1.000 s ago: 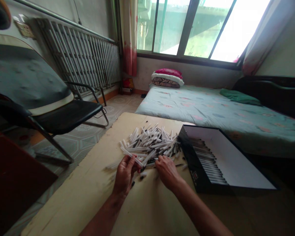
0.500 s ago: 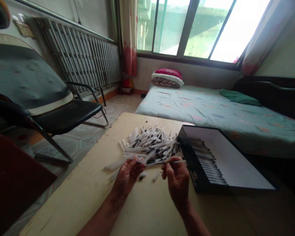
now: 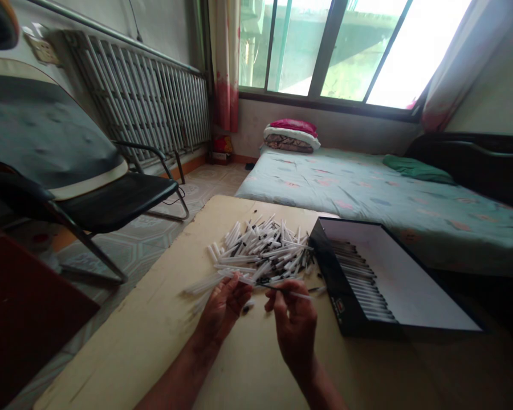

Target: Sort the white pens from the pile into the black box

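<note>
Left fingers [image 3: 227, 286] in a pinch on a white tube [image 3: 244, 279] — right fingers [image 3: 281, 307] likewise on 1 dark-tipped stick [image 3: 301, 295].

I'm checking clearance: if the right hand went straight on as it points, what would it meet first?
Most likely the near edge of the pile of white tubes, just ahead of the right hand; depth is unclear, so it might pass slightly above them.
</note>
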Demonstrator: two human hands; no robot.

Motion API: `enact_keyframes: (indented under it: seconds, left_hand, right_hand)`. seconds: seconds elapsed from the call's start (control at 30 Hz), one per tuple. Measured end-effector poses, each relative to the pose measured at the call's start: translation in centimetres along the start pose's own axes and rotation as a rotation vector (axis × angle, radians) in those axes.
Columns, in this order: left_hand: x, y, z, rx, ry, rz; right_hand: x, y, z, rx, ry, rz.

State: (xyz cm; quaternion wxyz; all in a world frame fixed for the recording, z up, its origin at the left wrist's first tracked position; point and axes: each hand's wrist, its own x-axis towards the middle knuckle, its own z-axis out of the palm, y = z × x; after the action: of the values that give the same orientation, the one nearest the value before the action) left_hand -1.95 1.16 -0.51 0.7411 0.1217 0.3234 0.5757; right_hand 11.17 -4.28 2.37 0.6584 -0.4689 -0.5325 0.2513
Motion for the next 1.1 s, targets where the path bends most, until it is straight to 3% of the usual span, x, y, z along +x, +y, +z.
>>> enact_keyframes:
  seconds: [0.37, 0.53, 0.8, 1.1]
  left_hand:
    - [-0.3, 0.2, 0.3, 0.015, -0.066, -0.018]
    - [-0.5, 0.7, 0.7, -0.092, 0.005, -0.068]
    - [-0.4, 1.4, 0.8, -0.186, 0.057, -0.097]
    - [-0.1, 0.5, 0.2, 0.035, 0.001, 0.099]
  right_hand:
    - [0.4, -0.2, 0.6, -0.177, -0.108, -0.077]
    - [0.5, 0.4, 0.5, -0.338, -0.154, -0.112]
    - [-1.4, 2.8, 1.4, -0.730, -0.493, -0.126]
    - [-1.9, 3.7, 2.0, -0.973, -0.554, -0.212]
